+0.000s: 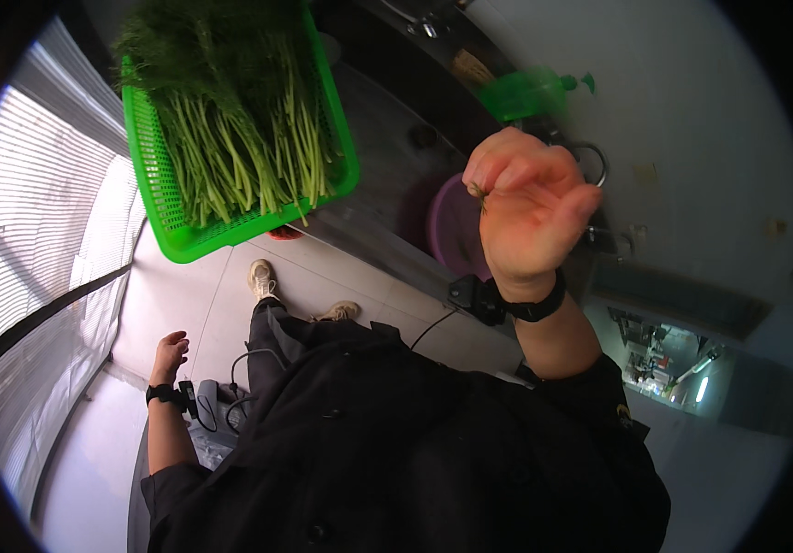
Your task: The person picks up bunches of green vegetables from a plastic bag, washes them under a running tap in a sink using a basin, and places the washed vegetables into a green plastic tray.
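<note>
My right hand (531,200) is raised before a sink counter, palm showing and fingers curled; a small green sprig (481,195) clings at its fingertips. My left hand (171,354) hangs low beside my leg, over the pale floor, with nothing visible in it and its fingers loosely bent. Ahead of me, a green plastic basket (210,247) rests at the metal counter's edge. It is heaped with feathery dill-like herbs (223,138), their cut stems pointing towards me. Each wrist wears a black strap with a small device.
A purple basin (441,221) sits in the sink area behind my right hand. Beyond it are a green plastic container (524,93) and metal taps (425,27). The steel counter edge (369,249) runs diagonally before me. A translucent ribbed curtain (44,207) hangs at the left.
</note>
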The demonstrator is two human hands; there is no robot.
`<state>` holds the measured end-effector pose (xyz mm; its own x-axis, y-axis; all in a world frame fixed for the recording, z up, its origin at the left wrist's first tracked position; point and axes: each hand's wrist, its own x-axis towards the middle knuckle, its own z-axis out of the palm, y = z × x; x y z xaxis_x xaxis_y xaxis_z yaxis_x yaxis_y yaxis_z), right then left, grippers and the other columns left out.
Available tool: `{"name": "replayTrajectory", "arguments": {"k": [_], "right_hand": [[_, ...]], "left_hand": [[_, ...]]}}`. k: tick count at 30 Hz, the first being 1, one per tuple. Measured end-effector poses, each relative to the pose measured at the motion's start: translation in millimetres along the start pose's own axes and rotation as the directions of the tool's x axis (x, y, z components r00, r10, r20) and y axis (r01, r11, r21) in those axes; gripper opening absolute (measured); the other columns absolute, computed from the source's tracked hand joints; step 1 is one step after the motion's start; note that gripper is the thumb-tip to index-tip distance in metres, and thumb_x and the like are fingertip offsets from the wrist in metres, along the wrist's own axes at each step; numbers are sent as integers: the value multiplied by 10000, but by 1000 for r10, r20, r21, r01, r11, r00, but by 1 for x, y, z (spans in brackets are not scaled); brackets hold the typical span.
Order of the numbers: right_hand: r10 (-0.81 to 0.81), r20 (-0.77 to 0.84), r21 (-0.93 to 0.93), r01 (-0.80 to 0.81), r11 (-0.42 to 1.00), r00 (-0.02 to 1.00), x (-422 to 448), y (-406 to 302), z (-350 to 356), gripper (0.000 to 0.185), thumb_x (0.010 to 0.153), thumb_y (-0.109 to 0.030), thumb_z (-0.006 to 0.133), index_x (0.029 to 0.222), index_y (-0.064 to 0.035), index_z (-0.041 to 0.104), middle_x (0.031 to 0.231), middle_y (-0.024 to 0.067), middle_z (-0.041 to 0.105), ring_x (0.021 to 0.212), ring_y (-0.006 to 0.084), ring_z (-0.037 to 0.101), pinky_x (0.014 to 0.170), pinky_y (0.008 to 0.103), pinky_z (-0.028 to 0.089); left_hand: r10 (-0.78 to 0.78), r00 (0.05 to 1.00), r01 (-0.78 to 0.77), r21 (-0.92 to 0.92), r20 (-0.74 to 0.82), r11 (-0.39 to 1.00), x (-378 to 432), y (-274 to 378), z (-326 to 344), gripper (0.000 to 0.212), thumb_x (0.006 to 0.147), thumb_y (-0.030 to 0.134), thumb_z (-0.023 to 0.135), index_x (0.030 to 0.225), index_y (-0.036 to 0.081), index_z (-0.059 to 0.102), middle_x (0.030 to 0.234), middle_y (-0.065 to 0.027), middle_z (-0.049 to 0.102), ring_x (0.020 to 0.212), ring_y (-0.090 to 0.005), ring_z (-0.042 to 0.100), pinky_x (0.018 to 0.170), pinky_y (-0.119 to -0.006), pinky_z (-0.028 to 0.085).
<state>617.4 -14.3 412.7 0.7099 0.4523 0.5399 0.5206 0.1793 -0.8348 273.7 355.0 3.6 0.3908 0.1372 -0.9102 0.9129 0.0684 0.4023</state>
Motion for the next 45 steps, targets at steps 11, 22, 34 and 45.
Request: {"name": "replayTrajectory", "arguments": {"k": [11,22,34,45], "right_hand": [[-160,37,-103,163,981,986,-32,-44,-45,717,931,-658,261,849,-2,540,728,151,591,635,214,540,550,298,465],[0,-251,-676,-175,715,968,-121,-73,-163,421,998,-314,392,766,-2,554,717,132,597,658,221,578,616,298,474],[893,-441,-686,-675,-271,90,-377,49,-396,286,767,-277,692,946,-54,707,921,146,692,877,307,654,780,378,506],[804,-527,-566,-819,-91,275,-336,237,-400,282,820,-305,634,858,-36,711,851,154,689,822,339,656,744,437,501]], "left_hand": [[-13,997,2,129,79,992,10,23,5,501,832,153,578,1310,19,507,1174,-131,598,1009,-253,571,840,-401,478],[-12,994,-12,231,106,973,23,56,19,489,819,145,602,1289,30,529,1063,-68,630,838,-148,582,742,-350,488],[-23,999,36,314,-46,949,-29,83,58,436,860,126,551,1281,15,531,1095,-116,638,879,-179,597,766,-367,503],[-33,989,93,425,-146,900,-135,98,194,437,832,96,601,1254,-7,554,1125,-131,644,945,-194,620,749,-325,519]]}}
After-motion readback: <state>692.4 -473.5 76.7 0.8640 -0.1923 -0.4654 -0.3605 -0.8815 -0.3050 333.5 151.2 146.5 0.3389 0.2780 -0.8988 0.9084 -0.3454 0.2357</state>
